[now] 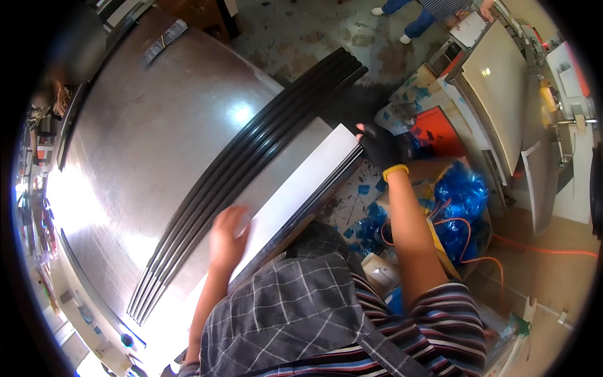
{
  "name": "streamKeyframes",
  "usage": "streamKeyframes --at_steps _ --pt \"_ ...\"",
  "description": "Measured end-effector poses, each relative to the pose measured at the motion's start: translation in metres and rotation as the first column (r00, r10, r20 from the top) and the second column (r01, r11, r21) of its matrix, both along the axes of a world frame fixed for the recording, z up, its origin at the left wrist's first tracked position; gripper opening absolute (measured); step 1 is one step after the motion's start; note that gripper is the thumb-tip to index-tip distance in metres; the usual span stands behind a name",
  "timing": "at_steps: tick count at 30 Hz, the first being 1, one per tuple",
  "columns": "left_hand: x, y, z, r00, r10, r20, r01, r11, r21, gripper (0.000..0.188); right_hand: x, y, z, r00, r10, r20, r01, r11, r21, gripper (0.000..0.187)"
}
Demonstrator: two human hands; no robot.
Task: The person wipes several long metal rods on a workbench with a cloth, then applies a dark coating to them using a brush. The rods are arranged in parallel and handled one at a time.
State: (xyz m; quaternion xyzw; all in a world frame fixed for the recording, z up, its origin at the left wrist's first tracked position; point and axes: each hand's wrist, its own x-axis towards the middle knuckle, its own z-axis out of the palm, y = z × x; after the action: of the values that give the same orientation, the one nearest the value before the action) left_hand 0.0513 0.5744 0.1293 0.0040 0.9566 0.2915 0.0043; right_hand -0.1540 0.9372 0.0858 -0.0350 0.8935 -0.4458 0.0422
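A long white strip (301,185) lies slantwise along the near edge of the worktable (163,113). Dark strips (320,191) show along its near side. My right hand (381,146), in a black fingerless glove with a yellow band at the wrist, is closed at the far end of the white strip, its fingertips curled by the corner. My left hand (227,237) is bare and slightly blurred, fingers apart, at the strip's left edge nearer my body. Beyond it runs a bundle of several glossy black curved strips (251,141).
A small bound bundle (164,41) lies at the table's far side. Right of me are blue plastic bags (461,195), an orange cord (468,235), a red panel (438,130) and another workbench (493,75). One person (418,19) stands at the far right, another's hand (61,97) shows far left.
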Motion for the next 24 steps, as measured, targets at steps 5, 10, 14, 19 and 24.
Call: streamKeyframes --at_steps 5,10,14,19,24 --pt "-0.119 0.125 -0.014 0.853 -0.522 -0.029 0.522 0.852 0.043 0.049 -0.032 -0.03 0.023 0.942 0.266 0.203 -0.299 0.942 0.153 0.029" --pt "-0.143 0.156 -0.038 0.882 -0.472 -0.014 0.472 0.882 -0.003 0.055 -0.038 -0.023 -0.015 0.942 0.311 0.126 -0.306 0.95 -0.054 0.025" --pt "-0.146 0.154 -0.046 0.886 -0.461 -0.05 0.462 0.886 0.019 0.059 -0.026 -0.035 -0.013 0.956 0.286 0.071 -0.294 0.928 0.227 0.027" --pt "-0.143 0.148 -0.045 0.918 -0.38 -0.116 0.396 0.899 0.185 0.046 0.024 -0.045 -0.024 0.938 0.196 -0.287 -0.036 0.876 0.48 0.037" --pt "-0.141 0.15 -0.057 0.923 -0.314 -0.22 0.36 0.908 0.213 0.031 0.016 -0.056 -0.01 0.891 0.169 -0.421 0.1 0.832 0.546 0.038"
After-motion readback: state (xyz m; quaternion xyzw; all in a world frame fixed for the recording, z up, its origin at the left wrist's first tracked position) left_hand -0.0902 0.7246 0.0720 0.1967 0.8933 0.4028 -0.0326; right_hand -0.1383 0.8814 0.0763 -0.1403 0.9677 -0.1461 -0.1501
